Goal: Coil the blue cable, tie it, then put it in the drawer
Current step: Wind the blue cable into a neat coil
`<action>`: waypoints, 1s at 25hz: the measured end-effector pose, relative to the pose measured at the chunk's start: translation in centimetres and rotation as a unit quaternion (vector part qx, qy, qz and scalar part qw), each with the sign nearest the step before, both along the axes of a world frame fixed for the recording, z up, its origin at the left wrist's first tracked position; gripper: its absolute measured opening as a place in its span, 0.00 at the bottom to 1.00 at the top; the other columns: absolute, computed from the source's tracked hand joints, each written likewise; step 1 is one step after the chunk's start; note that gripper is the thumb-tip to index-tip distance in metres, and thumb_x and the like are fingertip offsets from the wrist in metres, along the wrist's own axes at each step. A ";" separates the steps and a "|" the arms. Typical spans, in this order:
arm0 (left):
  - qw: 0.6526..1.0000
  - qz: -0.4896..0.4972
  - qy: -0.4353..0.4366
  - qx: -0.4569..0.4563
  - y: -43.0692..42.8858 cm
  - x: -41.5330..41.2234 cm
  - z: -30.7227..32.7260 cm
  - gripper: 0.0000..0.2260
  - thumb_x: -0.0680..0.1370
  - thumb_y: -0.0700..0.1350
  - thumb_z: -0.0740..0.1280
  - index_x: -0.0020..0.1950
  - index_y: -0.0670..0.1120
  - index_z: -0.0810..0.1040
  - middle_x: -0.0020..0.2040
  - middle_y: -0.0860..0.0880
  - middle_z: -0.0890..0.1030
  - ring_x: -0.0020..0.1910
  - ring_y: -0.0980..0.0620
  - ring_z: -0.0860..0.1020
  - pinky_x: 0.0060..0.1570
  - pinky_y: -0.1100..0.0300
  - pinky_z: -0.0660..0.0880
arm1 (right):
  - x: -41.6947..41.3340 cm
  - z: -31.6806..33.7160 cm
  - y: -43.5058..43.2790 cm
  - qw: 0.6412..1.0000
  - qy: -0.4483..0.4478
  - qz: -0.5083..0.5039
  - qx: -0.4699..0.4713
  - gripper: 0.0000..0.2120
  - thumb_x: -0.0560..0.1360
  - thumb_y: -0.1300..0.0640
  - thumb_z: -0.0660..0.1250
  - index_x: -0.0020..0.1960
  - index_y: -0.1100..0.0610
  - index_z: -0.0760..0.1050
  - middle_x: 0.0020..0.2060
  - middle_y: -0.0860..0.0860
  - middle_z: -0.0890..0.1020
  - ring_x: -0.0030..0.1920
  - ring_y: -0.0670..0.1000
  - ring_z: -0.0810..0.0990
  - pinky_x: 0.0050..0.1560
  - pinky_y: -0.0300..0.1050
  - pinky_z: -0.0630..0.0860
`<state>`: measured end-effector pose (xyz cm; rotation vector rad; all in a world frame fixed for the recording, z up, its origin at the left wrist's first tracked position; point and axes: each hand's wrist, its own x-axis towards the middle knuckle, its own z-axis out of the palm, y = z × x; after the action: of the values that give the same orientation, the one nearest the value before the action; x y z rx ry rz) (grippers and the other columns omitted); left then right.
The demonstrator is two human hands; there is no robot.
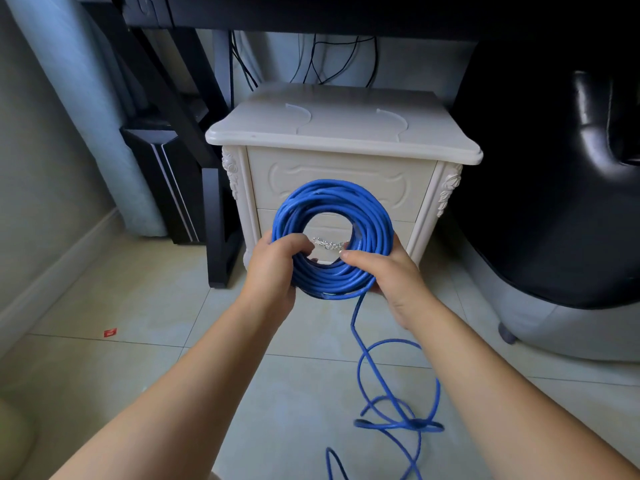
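I see my left hand (273, 268) wrapped tight around the near left side of the blue cable (332, 233) ring. My right hand (388, 275) grips the near right side, thumb on top. I hold the ring up in front of the cream nightstand (341, 140), covering its closed lower drawer (332, 237). One loose end hangs down and curls on the tile floor (156, 306) near me.

The blue cable (332, 233) is mostly wound into a thick round coil, held upright in front of the cream drawer (341, 188); a loose tail hangs from its lower edge and runs down into slack loops on the tiled floor; both drawer fronts are closed.
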<state>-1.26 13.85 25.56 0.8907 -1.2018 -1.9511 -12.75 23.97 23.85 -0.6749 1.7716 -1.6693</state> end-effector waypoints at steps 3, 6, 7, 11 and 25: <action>0.998 -0.010 0.028 0.047 0.8 0.0 -0.2 0.09 0.73 0.30 0.63 0.44 0.43 0.74 0.35 0.48 0.71 0.33 0.52 0.70 0.39 0.57 0.68 | 0.3 -0.2 -0.5 0.996 -0.064 -0.038 -0.042 0.25 0.59 0.56 0.76 0.55 0.51 0.76 0.52 0.57 0.83 0.54 0.57 0.83 0.61 0.61 0.76; 0.996 -0.049 0.040 0.061 1.1 0.2 -0.4 0.09 0.74 0.30 0.63 0.46 0.44 0.76 0.38 0.48 0.75 0.39 0.51 0.75 0.46 0.53 0.72 | 0.4 -0.4 -0.7 0.992 -0.084 -0.078 -0.050 0.27 0.53 0.57 0.75 0.52 0.56 0.77 0.44 0.58 0.82 0.53 0.63 0.82 0.60 0.65 0.76; 0.996 -0.069 0.027 0.058 0.8 0.2 -0.4 0.09 0.74 0.31 0.64 0.49 0.43 0.77 0.41 0.48 0.79 0.44 0.50 0.78 0.50 0.52 0.75 | 0.3 -0.5 -0.8 0.991 -0.083 -0.092 -0.045 0.26 0.52 0.57 0.74 0.50 0.58 0.76 0.42 0.58 0.80 0.51 0.65 0.82 0.59 0.65 0.77; 0.989 -0.131 -0.062 -0.033 -0.5 0.5 -0.2 0.18 0.72 0.37 0.71 0.60 0.46 0.77 0.54 0.49 0.85 0.55 0.48 0.82 0.60 0.46 0.76 | -0.5 0.3 -0.3 0.993 -0.017 -0.116 -0.025 0.14 0.64 0.69 0.69 0.44 0.53 0.74 0.33 0.50 0.74 0.37 0.52 0.75 0.41 0.49 0.74; 0.826 -0.155 -0.265 -0.473 -0.4 0.2 -0.6 0.19 0.67 0.39 0.70 0.57 0.50 0.78 0.44 0.56 0.80 0.39 0.64 0.77 0.37 0.75 0.69 | 1.1 0.3 -0.1 0.885 0.429 0.033 0.175 0.31 0.69 0.62 0.67 0.69 0.47 0.66 0.63 0.45 0.72 0.64 0.49 0.69 0.57 0.46 0.70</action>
<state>-1.02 13.49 24.95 0.6993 -2.4469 -1.0104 -11.61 23.88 24.17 -1.4190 2.5135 -0.9812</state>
